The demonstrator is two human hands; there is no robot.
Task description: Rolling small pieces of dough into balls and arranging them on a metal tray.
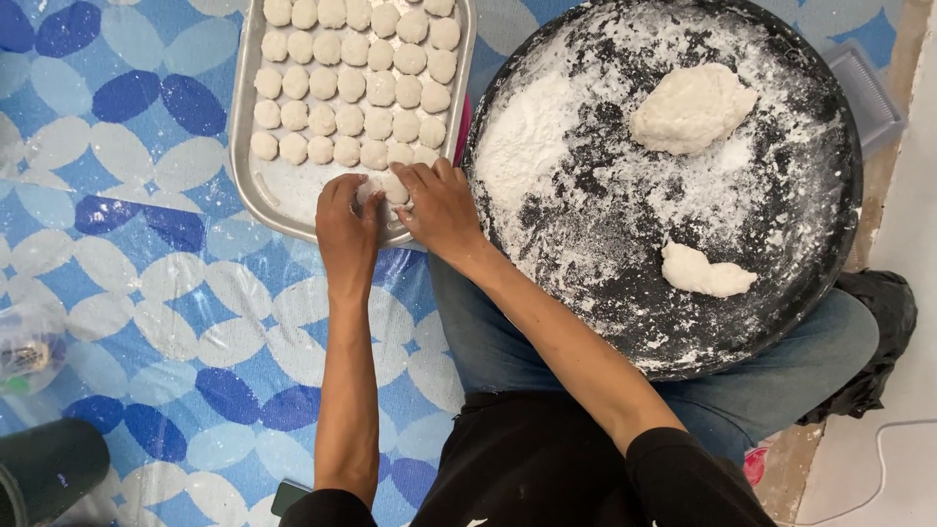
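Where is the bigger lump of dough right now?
The bigger lump of dough lies at the upper right of the floured round black pan, above the smaller lump.

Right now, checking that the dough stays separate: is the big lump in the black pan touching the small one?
Apart. The head view shows the big lump at the pan's top and the small lump lower down, with floured black surface between them.

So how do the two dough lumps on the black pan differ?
The upper lump is bigger and thicker; the lower lump is smaller, flatter and longer. The upper lump sits among heavy flour near the pan's far side; the lower lump lies on barer black near the person's knee. Both are white, unshaped and untouched by either hand.
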